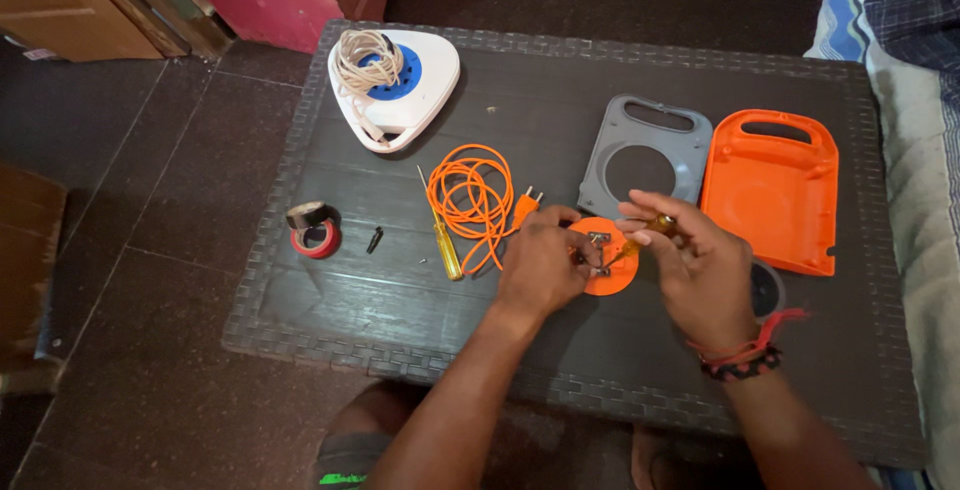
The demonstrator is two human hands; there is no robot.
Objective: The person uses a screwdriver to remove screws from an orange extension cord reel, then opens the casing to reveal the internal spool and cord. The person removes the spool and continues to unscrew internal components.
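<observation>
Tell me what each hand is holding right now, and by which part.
Right hand grips a small amber-handled screwdriver by its handle. Left hand steadies the round orange plastic disc at its left edge.

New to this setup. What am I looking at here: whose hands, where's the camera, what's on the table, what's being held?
One picture, from a camera worn on a person's head, looking down at their own bare hands over a dark woven-pattern table. The left hand steadies a round orange plastic disc. The right hand holds a small amber-handled screwdriver, tip on the disc's metal parts. Also there: a coiled orange cable with plug, a second yellow-handled screwdriver, tape rolls, a grey casing half, an orange casing half, and a white triangular cord reel.
</observation>
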